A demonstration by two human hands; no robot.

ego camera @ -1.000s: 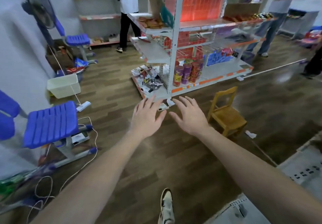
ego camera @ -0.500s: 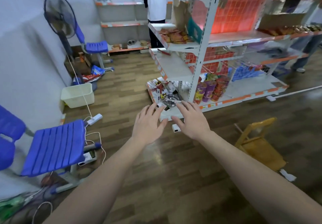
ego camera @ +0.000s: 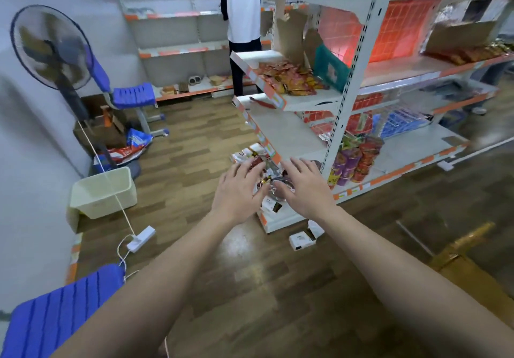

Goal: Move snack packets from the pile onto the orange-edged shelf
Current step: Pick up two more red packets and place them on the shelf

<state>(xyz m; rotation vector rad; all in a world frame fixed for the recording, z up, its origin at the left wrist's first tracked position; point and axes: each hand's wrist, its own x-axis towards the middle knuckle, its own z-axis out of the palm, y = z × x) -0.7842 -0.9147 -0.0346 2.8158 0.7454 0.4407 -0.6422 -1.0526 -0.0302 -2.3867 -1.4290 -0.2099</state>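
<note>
Hovering at frame centre, the left hand [ego camera: 239,190] and right hand [ego camera: 303,187] are spreading empty fingers side by side over the pile of snack packets [ego camera: 251,150], likely readying a two-handed scoop; the orange-edged shelf [ego camera: 308,101] is waiting higher in the frame, already carrying similar packets.

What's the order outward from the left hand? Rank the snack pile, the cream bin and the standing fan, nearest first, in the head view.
1. Snack pile: just ahead of the left hand, at its fingertips.
2. Cream bin: low down, off to the left.
3. Standing fan: farthest, back on the left, beyond the bin.
</note>
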